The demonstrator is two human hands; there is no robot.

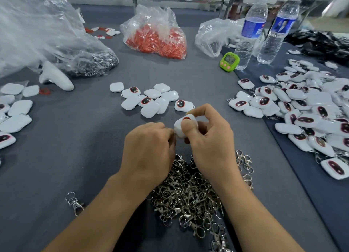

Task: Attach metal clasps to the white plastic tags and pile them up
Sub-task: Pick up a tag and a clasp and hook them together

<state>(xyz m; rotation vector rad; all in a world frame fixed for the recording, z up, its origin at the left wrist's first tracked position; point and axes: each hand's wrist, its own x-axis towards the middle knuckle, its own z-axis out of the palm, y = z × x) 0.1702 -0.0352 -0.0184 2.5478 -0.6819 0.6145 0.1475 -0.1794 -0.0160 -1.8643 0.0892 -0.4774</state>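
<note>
Now the right hand (209,136) pinches a white tag (184,128), thumb on its face, fingers curled behind. The left hand (149,146) curls its fingers tight against the tag's left edge; what they pinch, I cannot tell. Nearer than the fingers: the clasp heap (188,195) on the counter (85,138). Beyond them, loose tags (151,98); off right, the tag pile (302,110).

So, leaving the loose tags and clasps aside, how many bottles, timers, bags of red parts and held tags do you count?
Bottles: 2
Timer: 1
Bag of red parts: 1
Held tag: 1
Total: 5
</note>
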